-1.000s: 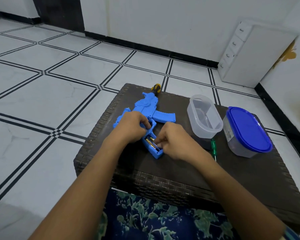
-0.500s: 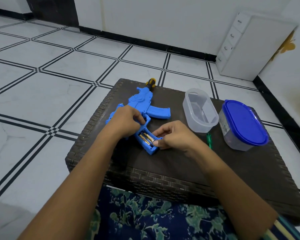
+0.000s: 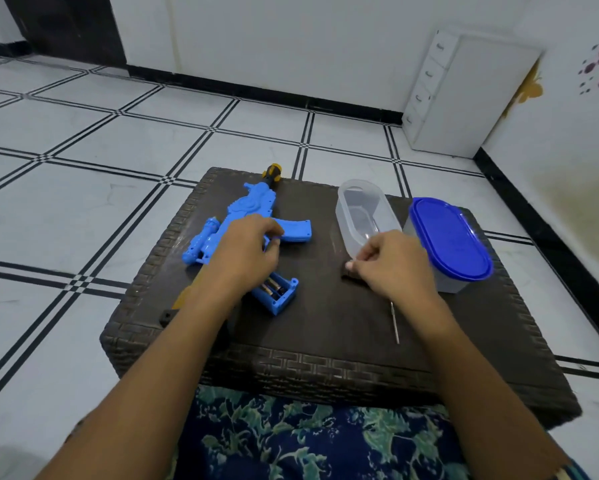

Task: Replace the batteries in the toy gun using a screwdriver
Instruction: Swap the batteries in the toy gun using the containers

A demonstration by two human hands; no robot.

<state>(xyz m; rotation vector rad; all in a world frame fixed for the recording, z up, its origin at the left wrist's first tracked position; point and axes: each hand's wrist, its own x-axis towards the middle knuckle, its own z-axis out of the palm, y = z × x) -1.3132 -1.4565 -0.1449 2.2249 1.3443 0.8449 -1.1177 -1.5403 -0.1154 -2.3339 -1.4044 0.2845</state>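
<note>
hands at the toy gun (image 3: 256, 202)
your left hand (image 3: 246, 252) grips it; to its right, your right hand (image 3: 391, 265) pinches a small dark piece (image 3: 348, 274).

On the wicker table (image 3: 325, 323) the left hand (image 3: 246, 252) grips the blue toy gun (image 3: 256, 209) at its middle, batteries (image 3: 273, 289) showing in the gun's open near end, while right of the gun the right hand (image 3: 391, 263) pinches a small dark piece (image 3: 348, 273) beside a clear tub (image 3: 363, 216).
</note>
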